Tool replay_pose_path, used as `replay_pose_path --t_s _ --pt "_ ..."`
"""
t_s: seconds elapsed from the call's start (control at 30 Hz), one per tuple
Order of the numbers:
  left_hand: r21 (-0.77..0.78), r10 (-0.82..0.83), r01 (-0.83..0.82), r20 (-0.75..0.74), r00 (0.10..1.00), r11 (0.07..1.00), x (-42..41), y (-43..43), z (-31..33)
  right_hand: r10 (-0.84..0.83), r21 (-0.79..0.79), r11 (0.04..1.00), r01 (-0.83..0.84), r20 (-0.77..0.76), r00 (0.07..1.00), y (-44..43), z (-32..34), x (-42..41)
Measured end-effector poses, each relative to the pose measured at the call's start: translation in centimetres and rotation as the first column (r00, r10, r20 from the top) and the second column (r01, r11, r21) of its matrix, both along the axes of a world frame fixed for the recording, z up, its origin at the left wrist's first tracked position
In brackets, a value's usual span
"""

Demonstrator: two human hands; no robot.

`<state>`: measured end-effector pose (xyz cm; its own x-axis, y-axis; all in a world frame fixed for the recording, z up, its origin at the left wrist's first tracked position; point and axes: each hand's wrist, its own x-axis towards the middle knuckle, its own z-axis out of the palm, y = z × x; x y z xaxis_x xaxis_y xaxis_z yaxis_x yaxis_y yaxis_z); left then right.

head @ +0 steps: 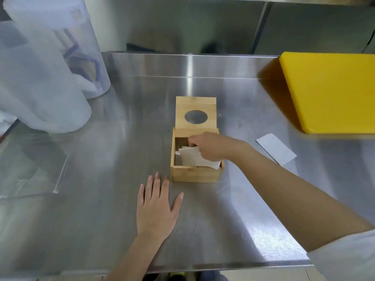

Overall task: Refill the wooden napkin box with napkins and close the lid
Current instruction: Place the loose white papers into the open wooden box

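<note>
In the box (194, 175), right hand (211, 147), napkins (194, 157)

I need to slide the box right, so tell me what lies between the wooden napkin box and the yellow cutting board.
In the head view, a flat white sheet lies on the steel table between the wooden napkin box and the yellow cutting board; the right forearm crosses there too.

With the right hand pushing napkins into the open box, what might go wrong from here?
1. A napkin corner overhangs the box rim near the right hand; the upright lid may pinch it on closing.
2. The left hand lies flat on the table, not bracing the box, which may slide on steel.
</note>
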<state>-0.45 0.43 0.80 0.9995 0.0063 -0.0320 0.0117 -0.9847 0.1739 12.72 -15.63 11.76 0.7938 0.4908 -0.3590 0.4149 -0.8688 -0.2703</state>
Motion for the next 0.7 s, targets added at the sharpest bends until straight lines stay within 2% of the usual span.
replay_pose_path --t_s 0.1,0.2,0.37,0.53,0.7 --pt "0.008 0.005 -0.005 -0.011 1.000 1.000 -0.1 -0.2 0.2 -0.046 0.025 0.999 0.048 -0.085 0.995 0.3 -0.2 0.4" --pt "0.014 0.006 -0.006 -0.014 1.000 1.000 0.0 -0.2 0.4 -0.113 -0.017 0.994 0.112 -0.143 0.983 1.0 -0.8 0.7" --pt "0.012 0.004 -0.004 0.000 1.000 1.000 -0.1 -0.3 0.4 -0.133 -0.070 0.990 0.120 -0.222 0.966 2.4 -1.9 1.2" --pt "0.019 0.008 -0.008 -0.004 1.000 1.000 0.0 -0.4 0.2 -0.211 0.001 0.976 0.216 -0.222 0.952 2.5 -3.0 1.8" --pt "0.023 0.012 -0.012 0.005 1.000 1.000 0.1 -0.4 0.0 -0.197 0.025 0.978 0.208 -0.227 0.954 2.7 -3.8 1.9"
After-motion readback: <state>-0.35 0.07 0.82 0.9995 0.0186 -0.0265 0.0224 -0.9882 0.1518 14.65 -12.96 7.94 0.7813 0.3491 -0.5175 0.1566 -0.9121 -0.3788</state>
